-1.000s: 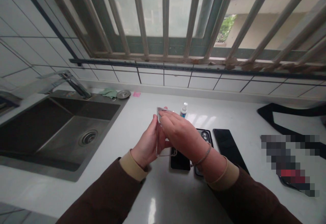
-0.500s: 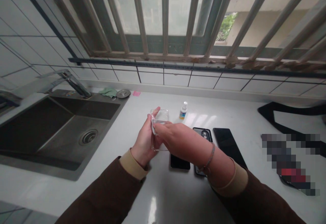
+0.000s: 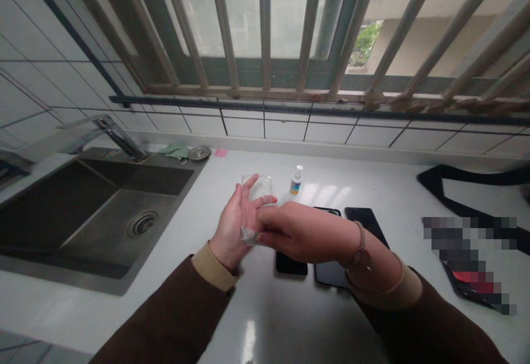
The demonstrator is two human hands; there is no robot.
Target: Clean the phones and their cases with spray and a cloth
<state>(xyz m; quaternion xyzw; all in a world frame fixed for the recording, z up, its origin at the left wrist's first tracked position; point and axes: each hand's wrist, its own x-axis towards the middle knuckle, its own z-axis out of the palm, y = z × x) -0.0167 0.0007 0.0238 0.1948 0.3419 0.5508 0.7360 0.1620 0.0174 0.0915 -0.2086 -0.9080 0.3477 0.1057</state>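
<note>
A clear phone case [image 3: 260,186] rests in my left hand [image 3: 232,223], which grips it from the left side with its fingers behind and around it. At the case's lower left corner, my right hand [image 3: 293,230] pinches a small whitish cloth [image 3: 249,236] against it. The right hand's fingertips are partly hidden, and so is the cloth. Below that hand a dark phone [image 3: 291,264] lies on the white counter [image 3: 256,309]. A black-rimmed phone case [image 3: 329,275] lies beside it, partly under my right wrist.
A small white spray bottle [image 3: 296,180] stands behind my hands. Another dark phone [image 3: 366,223] lies to the right, near a black strap [image 3: 467,201] and a blurred item [image 3: 467,264]. On the left are a steel sink [image 3: 124,281], a faucet [image 3: 124,140] and a green cloth [image 3: 174,151].
My right hand has moved down along the case's left side, from near its middle to the lower corner, taking the whitish cloth along. The left hand's fingers are more spread.
</note>
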